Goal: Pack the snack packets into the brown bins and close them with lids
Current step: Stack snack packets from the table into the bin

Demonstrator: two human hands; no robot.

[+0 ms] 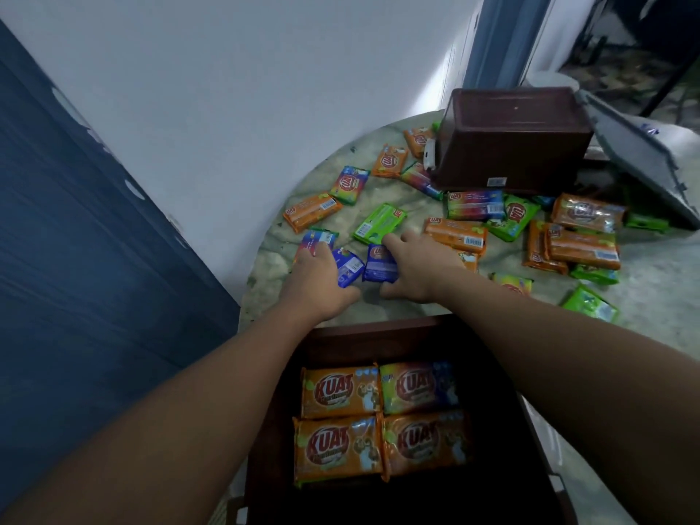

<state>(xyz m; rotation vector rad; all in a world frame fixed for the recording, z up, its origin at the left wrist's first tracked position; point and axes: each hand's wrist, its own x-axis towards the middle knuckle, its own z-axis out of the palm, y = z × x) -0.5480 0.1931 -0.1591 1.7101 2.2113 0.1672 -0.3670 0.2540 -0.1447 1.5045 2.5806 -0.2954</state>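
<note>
Both hands out over the round table (640, 274). Left hand (316, 276) curled round a blue packet (348, 267), fingers also on another blue packet (317, 238) beyond. Right hand (414, 269) gripping a second blue packet (380, 264), index finger stretched toward a green packet (380, 222). Open brown bin (378, 337) at near edge, four large packets (382, 420) lying flat inside, three orange. Second brown bin (511, 144) upside down at far side, grey lid (640, 149) leaning beside it. Loose orange, green, blue packets scattered between.
</note>
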